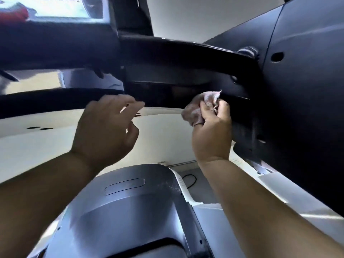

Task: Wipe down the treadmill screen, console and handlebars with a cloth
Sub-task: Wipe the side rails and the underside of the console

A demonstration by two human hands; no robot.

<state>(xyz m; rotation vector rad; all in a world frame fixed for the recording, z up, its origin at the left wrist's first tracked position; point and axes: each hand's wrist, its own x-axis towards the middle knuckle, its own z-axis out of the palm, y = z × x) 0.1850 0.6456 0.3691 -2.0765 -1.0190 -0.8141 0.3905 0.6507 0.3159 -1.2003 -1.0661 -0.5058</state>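
Observation:
I look up from below at the dark underside of the treadmill console (167, 53). My right hand (212, 131) grips a pinkish cloth (195, 110) and holds it against the black handlebar (46, 100) where the bar meets the dark right upright (297, 90). My left hand (106, 127) hovers just below the same bar, fingers loosely spread and holding nothing; its fingertips are close to the bar, and I cannot tell if they touch. The screen face is hidden from this angle.
The silver-grey motor cover (130, 211) of the treadmill lies below my arms. A black cable (189, 180) trails on the pale floor behind it. A bright window (55, 8) shows at the top left, above the console.

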